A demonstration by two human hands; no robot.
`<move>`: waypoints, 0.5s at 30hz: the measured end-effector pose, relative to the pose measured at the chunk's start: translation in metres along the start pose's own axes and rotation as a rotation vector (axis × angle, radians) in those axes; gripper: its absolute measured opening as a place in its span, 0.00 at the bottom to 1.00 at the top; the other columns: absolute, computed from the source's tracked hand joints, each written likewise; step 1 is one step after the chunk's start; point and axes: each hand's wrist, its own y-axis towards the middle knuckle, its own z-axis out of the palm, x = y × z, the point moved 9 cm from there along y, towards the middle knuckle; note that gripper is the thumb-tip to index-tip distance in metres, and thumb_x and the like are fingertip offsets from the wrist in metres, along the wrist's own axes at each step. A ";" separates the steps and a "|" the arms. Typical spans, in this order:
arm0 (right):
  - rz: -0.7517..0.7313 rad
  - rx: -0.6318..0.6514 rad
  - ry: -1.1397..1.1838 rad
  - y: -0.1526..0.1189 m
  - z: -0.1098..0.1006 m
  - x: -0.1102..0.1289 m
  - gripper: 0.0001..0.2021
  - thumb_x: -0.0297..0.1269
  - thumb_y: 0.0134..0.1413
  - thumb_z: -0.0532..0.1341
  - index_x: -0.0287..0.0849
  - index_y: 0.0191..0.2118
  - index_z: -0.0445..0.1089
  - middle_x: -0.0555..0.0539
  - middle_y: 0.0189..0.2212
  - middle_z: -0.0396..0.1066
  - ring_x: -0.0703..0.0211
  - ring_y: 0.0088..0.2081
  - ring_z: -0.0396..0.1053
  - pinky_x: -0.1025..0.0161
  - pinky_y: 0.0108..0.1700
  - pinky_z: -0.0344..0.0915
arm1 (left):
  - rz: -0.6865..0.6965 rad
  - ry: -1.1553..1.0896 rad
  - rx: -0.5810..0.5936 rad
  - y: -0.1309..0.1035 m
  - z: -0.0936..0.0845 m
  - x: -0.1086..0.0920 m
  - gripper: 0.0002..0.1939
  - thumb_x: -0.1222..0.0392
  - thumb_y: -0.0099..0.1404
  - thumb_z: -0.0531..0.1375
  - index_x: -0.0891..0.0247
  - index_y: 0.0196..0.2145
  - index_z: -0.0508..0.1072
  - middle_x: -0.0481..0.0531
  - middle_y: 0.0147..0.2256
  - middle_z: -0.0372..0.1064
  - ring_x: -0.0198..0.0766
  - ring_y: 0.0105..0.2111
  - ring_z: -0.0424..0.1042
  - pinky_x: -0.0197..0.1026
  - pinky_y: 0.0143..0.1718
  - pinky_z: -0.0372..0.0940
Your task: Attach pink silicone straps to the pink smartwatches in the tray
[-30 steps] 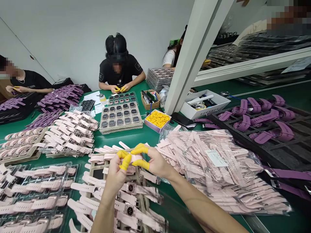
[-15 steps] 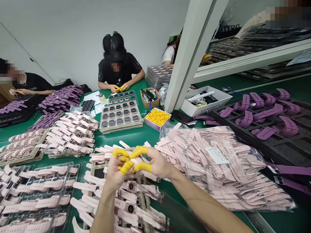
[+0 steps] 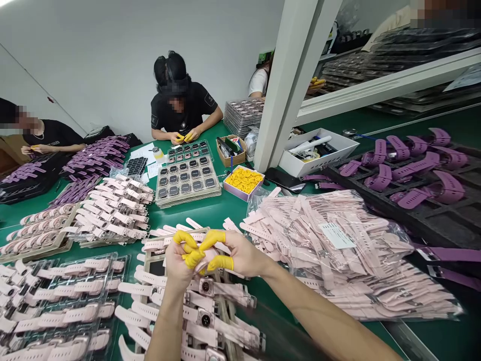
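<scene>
My left hand (image 3: 179, 260) and my right hand (image 3: 235, 253) meet at the middle, with yellow finger cots on the fingertips. Both are closed on a small pink watch (image 3: 205, 259), pinching it from either side. Fingers cover most of it, so its strap ends and face cannot be made out. Just below lies a tray of pink smartwatches (image 3: 205, 321), several with their dark round sensor backs up. A bare dark slot (image 3: 156, 267) of that tray shows left of my left hand.
Bagged pink straps (image 3: 323, 250) lie to the right, purple watches (image 3: 413, 170) in a black foam tray beyond. Trays of pink watches (image 3: 56, 301) fill the left. Ahead are watch faces in a tray (image 3: 188, 183), a box of yellow finger cots (image 3: 244, 181) and a co-worker (image 3: 184, 108).
Both hands stay together on the pink watch while the fingers shift and the piece turns slightly between them. The whole view has moved a little.
</scene>
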 end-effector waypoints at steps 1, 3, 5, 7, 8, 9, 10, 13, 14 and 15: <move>-0.008 0.008 -0.017 0.000 0.001 0.000 0.20 0.56 0.56 0.70 0.43 0.42 0.78 0.45 0.38 0.77 0.55 0.41 0.74 0.55 0.50 0.71 | -0.002 0.024 -0.004 0.000 0.000 0.000 0.25 0.45 0.53 0.76 0.58 0.31 0.65 0.39 0.16 0.67 0.28 0.11 0.61 0.29 0.13 0.52; -0.005 -0.008 -0.029 0.000 0.000 -0.004 0.21 0.58 0.57 0.68 0.43 0.42 0.78 0.45 0.38 0.77 0.55 0.40 0.73 0.55 0.49 0.71 | -0.014 0.079 -0.007 0.001 -0.001 0.000 0.23 0.47 0.56 0.75 0.58 0.32 0.65 0.39 0.16 0.66 0.27 0.11 0.59 0.29 0.13 0.51; 0.013 -0.037 -0.027 0.000 -0.003 -0.009 0.22 0.59 0.58 0.68 0.43 0.43 0.77 0.45 0.38 0.76 0.56 0.39 0.73 0.56 0.47 0.71 | -0.020 0.133 0.007 0.003 -0.002 0.002 0.21 0.49 0.57 0.74 0.59 0.34 0.66 0.39 0.19 0.66 0.26 0.12 0.58 0.29 0.14 0.52; 0.025 -0.039 -0.059 -0.001 -0.004 -0.013 0.21 0.56 0.57 0.69 0.43 0.43 0.77 0.45 0.39 0.76 0.56 0.39 0.73 0.57 0.46 0.71 | 0.007 0.173 0.025 0.004 -0.003 0.002 0.20 0.52 0.58 0.74 0.59 0.35 0.66 0.38 0.20 0.65 0.25 0.14 0.58 0.29 0.17 0.54; 0.026 -0.029 -0.089 -0.001 -0.004 -0.013 0.20 0.55 0.58 0.69 0.43 0.44 0.77 0.45 0.39 0.76 0.55 0.40 0.73 0.57 0.47 0.70 | 0.030 0.193 0.024 0.005 -0.005 0.002 0.20 0.53 0.58 0.74 0.59 0.36 0.66 0.38 0.21 0.64 0.26 0.16 0.60 0.29 0.19 0.56; 0.022 -0.017 -0.124 -0.001 -0.004 -0.013 0.19 0.54 0.59 0.69 0.43 0.44 0.77 0.44 0.40 0.76 0.55 0.41 0.73 0.56 0.47 0.70 | 0.056 0.213 0.015 0.005 -0.007 0.001 0.20 0.55 0.57 0.74 0.59 0.36 0.67 0.37 0.21 0.63 0.26 0.17 0.61 0.29 0.21 0.58; 0.017 -0.006 -0.161 -0.001 -0.004 -0.013 0.18 0.52 0.60 0.68 0.43 0.45 0.77 0.44 0.41 0.76 0.55 0.42 0.73 0.56 0.47 0.70 | 0.077 0.234 0.003 0.006 -0.010 0.001 0.20 0.57 0.57 0.75 0.60 0.36 0.67 0.37 0.21 0.62 0.27 0.19 0.62 0.30 0.23 0.59; -0.012 0.020 -0.237 -0.001 -0.003 -0.010 0.17 0.51 0.63 0.67 0.42 0.48 0.76 0.42 0.43 0.76 0.53 0.43 0.73 0.55 0.48 0.71 | 0.093 0.264 -0.010 0.009 -0.020 0.002 0.22 0.59 0.54 0.76 0.60 0.38 0.67 0.38 0.22 0.63 0.28 0.22 0.64 0.29 0.25 0.61; -0.018 0.018 -0.240 -0.002 -0.003 -0.009 0.17 0.51 0.63 0.67 0.42 0.48 0.76 0.41 0.43 0.76 0.53 0.44 0.73 0.55 0.48 0.71 | 0.082 0.249 0.019 0.010 -0.022 0.003 0.22 0.57 0.55 0.76 0.60 0.39 0.68 0.39 0.23 0.64 0.28 0.22 0.64 0.29 0.24 0.61; -0.017 0.010 -0.233 -0.002 -0.005 -0.010 0.18 0.51 0.63 0.67 0.42 0.48 0.76 0.41 0.43 0.76 0.53 0.43 0.73 0.55 0.48 0.71 | 0.072 0.219 0.060 0.011 -0.021 0.004 0.22 0.54 0.56 0.75 0.60 0.40 0.68 0.40 0.24 0.66 0.29 0.22 0.65 0.30 0.24 0.62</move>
